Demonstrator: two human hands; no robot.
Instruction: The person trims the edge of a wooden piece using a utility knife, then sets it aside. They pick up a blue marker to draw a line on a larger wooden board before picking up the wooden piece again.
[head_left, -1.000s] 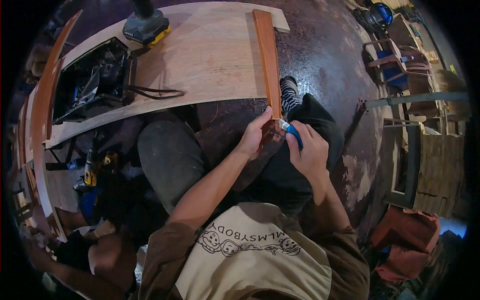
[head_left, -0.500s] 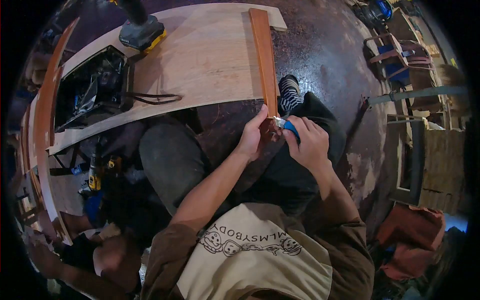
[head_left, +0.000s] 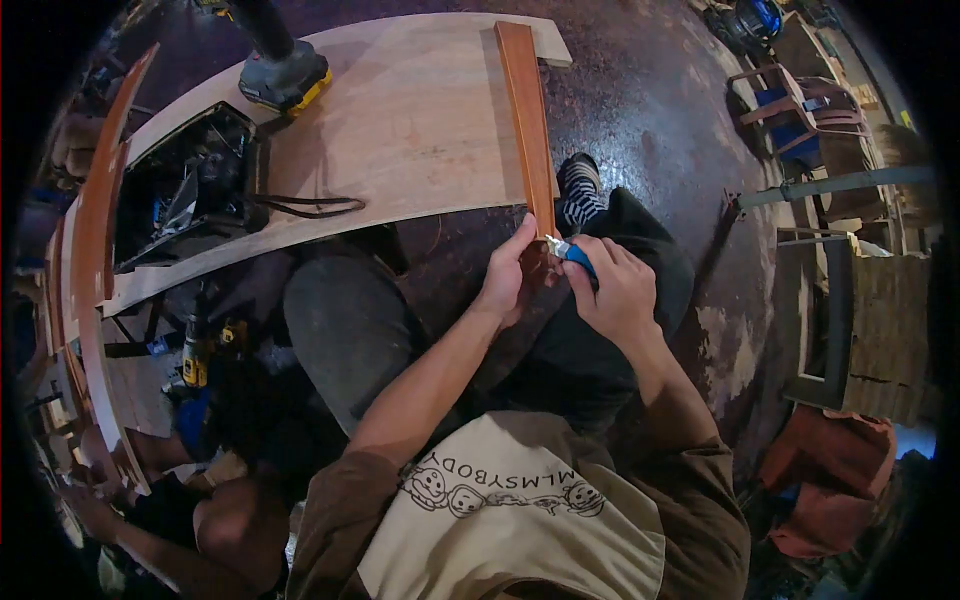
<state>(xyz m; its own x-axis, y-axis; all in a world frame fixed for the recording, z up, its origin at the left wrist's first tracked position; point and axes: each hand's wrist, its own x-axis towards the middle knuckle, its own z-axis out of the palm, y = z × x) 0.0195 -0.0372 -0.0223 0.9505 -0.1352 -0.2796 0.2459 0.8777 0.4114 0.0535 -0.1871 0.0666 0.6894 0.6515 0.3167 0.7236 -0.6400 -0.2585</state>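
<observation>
A long reddish-brown wooden strip (head_left: 524, 110) lies over the right part of a pale plywood board (head_left: 400, 130), its near end past the board's edge. My left hand (head_left: 510, 265) grips that near end, thumb along its left side. In my right hand (head_left: 618, 285) is a blue-handled cutter (head_left: 576, 256), its metal tip touching or very close to the strip's end. My left fingers are partly hidden beneath the strip.
On the board are a cordless drill (head_left: 285, 75) and a black open case (head_left: 190, 190) with a strap. A co-worker's arm and knee (head_left: 235, 525) show at lower left, near a yellow drill (head_left: 194, 365). Wooden frames (head_left: 800, 110) and red cloth (head_left: 830, 480) are at right.
The cutter's tip has shifted slightly at the strip's end. At lower left the co-worker's arm has moved a little. The whole view has shifted slightly.
</observation>
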